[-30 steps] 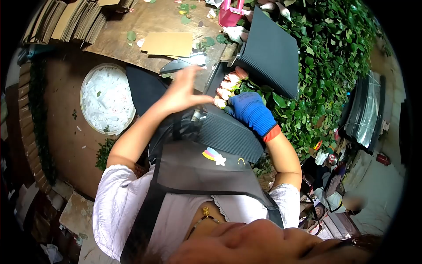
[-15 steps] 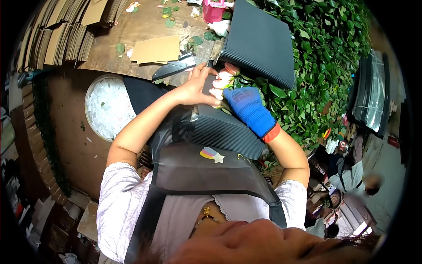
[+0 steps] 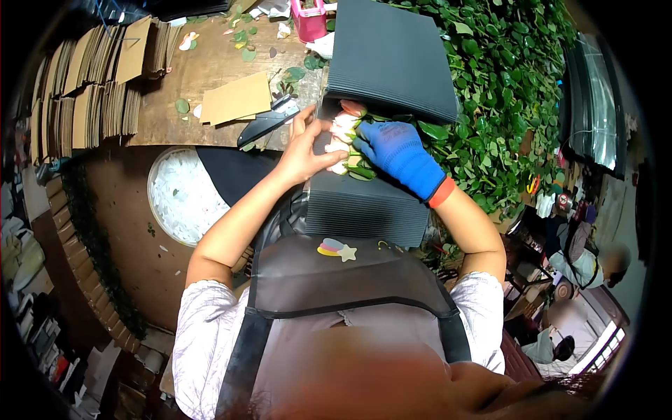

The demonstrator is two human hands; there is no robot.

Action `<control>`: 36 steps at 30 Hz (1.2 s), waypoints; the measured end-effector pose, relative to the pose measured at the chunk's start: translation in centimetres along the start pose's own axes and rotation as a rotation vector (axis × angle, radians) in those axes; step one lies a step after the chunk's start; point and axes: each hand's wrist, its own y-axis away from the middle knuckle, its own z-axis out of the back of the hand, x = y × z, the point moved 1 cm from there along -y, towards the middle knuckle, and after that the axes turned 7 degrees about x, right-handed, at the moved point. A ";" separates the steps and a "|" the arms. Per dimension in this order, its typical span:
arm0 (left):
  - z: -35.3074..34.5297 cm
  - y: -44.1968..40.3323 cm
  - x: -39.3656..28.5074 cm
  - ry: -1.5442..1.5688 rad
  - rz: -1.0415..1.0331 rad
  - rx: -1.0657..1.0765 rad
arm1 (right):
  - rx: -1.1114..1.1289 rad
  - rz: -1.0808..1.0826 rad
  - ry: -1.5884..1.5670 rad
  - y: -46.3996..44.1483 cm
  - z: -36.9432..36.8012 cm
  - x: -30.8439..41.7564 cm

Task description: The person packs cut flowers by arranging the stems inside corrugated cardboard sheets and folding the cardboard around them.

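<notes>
Several pale pink roses (image 3: 343,128) lie in a row, blooms to the left, between two dark ribbed stacks of sheets. My bare left hand (image 3: 305,152) is at the blooms, its thumb at the lower ones and its index finger at the upper ones, curved round the row. My right hand (image 3: 392,147), in a blue glove, is closed on the roses just behind their heads, its fingertips among green leaves. The glove hides most of the stems. Left of my left hand, a black-handled cutter (image 3: 260,129) rests on the wooden table beside tan cardboard pieces (image 3: 236,99).
Dark ribbed stacks stand above (image 3: 392,56) and below (image 3: 364,210) the roses. A heap of leafy stems (image 3: 504,105) fills the right. Cardboard stacks (image 3: 105,77) stand at upper left, near a pink container (image 3: 308,22). A round tub of white scraps (image 3: 183,199) sits lower left. People are at far right.
My view has shifted, so the table and stacks sit differently in the picture. Both hands stay at the roses; the gloved fingers now sit further in among the blooms and leaves.
</notes>
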 end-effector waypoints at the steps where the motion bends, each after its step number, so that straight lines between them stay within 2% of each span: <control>1: -0.1 0.1 0.2 0.010 -0.003 -0.003 | 0.015 0.002 -0.019 0.0 0.1 -0.1; 8: -0.5 -0.4 0.8 0.145 0.101 0.032 | -0.009 0.050 0.024 -0.6 -1.6 -0.1; 9: -0.7 -0.8 0.5 0.173 0.169 -0.024 | -0.013 0.057 0.024 -0.5 -1.6 -0.1; 13: -1.6 -1.3 -0.3 0.063 0.115 -0.192 | 0.116 -0.004 -0.010 1.4 0.1 0.1; 16: -1.5 -1.2 -0.5 0.069 0.101 -0.194 | 0.003 -0.204 0.010 2.7 0.6 -0.2; 20: -1.6 -1.2 0.0 0.067 0.090 -0.197 | -0.015 -0.122 0.075 2.8 1.1 0.2; 21: -1.7 -1.3 0.1 0.072 0.089 -0.198 | -0.098 -0.104 0.071 2.8 1.2 0.2; 24: -1.6 -1.2 0.0 0.085 0.105 -0.191 | -0.139 -0.047 0.059 -0.3 -1.5 -1.9; 28: -1.7 -1.2 -0.3 0.073 0.107 -0.190 | -0.024 -0.174 0.010 -1.4 -0.1 -1.4; 33: -1.6 -1.1 -0.3 0.024 0.116 -0.170 | 0.020 -0.091 -0.108 -1.3 0.2 -2.2; 36: -1.6 -1.5 -0.4 0.060 0.130 -0.181 | 0.085 -0.095 -0.070 -1.5 0.5 -1.7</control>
